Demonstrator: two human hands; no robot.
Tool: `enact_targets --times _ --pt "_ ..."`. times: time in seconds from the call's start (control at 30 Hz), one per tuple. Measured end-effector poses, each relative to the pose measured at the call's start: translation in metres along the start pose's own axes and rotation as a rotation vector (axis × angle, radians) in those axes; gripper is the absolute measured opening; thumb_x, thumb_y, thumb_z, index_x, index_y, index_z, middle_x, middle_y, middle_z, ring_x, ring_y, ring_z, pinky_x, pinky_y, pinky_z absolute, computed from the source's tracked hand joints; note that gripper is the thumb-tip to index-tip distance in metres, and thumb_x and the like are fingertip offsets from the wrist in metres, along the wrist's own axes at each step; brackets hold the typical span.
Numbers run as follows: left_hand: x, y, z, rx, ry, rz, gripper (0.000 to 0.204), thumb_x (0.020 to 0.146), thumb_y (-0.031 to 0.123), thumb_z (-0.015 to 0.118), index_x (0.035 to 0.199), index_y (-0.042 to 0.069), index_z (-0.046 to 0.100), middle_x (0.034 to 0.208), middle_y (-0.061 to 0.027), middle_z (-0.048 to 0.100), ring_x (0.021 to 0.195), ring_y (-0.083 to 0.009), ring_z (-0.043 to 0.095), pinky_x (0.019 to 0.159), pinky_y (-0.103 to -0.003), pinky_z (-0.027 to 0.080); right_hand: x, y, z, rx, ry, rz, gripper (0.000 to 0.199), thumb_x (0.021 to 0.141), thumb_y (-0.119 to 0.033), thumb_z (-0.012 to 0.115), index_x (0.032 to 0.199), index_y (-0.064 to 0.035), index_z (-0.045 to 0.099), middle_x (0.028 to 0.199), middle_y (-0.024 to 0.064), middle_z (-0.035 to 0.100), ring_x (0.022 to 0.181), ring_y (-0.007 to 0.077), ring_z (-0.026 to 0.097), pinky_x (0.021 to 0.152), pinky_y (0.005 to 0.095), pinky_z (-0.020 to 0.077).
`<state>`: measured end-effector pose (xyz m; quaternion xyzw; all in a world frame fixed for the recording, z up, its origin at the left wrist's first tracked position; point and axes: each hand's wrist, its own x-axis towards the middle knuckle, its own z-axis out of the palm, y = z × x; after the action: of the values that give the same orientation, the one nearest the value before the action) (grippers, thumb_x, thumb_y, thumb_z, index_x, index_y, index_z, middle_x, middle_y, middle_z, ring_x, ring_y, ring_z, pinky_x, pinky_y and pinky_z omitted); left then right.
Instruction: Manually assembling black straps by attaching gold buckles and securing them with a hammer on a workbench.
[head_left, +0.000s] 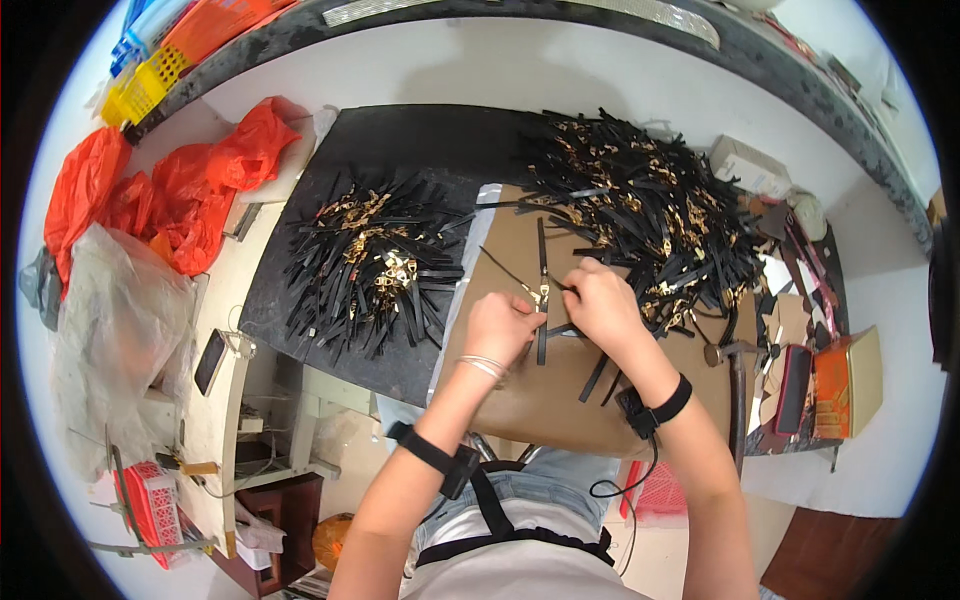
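Observation:
My left hand (503,326) is closed in a pinch at a black strap with a gold-coloured metal fitting (544,293). Across from it, my right hand (604,300) has its fingertips pressed together on the thin black strap end (557,284) beside that fitting. One black strip (542,240) runs upright between the hands, and a thinner one slants up to the left. Both hands are over a brown board (520,410). To the right lies a large heap of black straps with gold fittings (650,200); a smaller heap (370,260) is on the left.
A hammer (737,380) lies at the board's right edge. Near it are a dark phone-like object (793,388), an orange box (838,385) and a pale carton (748,167). Red plastic bags (190,200) and a clear bag (125,340) fill the left side.

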<state>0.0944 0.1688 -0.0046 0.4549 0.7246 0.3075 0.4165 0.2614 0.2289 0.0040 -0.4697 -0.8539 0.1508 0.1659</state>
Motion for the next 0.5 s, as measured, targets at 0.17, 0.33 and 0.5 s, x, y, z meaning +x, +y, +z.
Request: enact_targets --times 0.17,0.33,0.5 --pt "0.0 -0.002 0.009 0.329 0.195 0.246 0.021 0.07 0.019 0.08 0.07 0.001 0.071 0.07 -0.0193 0.069 0.067 -0.034 0.069 0.07 -0.037 0.057 -0.019 -0.005 -0.042 0.434 0.442 0.073 0.012 0.083 -0.001 0.071 0.094 -0.0033 0.074 0.09 0.0119 0.07 0.082 0.0292 0.07 0.073 0.0368 0.0559" --pt "-0.023 -0.022 -0.016 0.307 -0.043 0.23 0.02 0.073 0.019 0.079 0.073 0.0 0.072 0.068 -0.0171 0.069 0.061 -0.0288 0.068 0.063 -0.036 0.055 -0.085 -0.036 -0.039 0.418 0.473 -0.103 0.026 0.082 0.01 0.065 0.103 -0.0023 0.074 0.103 0.0131 0.074 0.092 0.0264 0.072 0.081 0.0337 0.0583" --pt "-0.063 -0.052 -0.064 -0.07 -0.414 -0.195 0.03 0.081 0.029 0.079 0.075 0.0 0.074 0.059 -0.0091 0.065 0.05 -0.0147 0.061 0.054 -0.031 0.05 -0.156 -0.068 0.011 0.387 0.224 -0.114 0.029 0.079 0.002 0.074 0.107 -0.0026 0.074 0.112 0.0137 0.071 0.096 0.0267 0.072 0.079 0.0325 0.0596"
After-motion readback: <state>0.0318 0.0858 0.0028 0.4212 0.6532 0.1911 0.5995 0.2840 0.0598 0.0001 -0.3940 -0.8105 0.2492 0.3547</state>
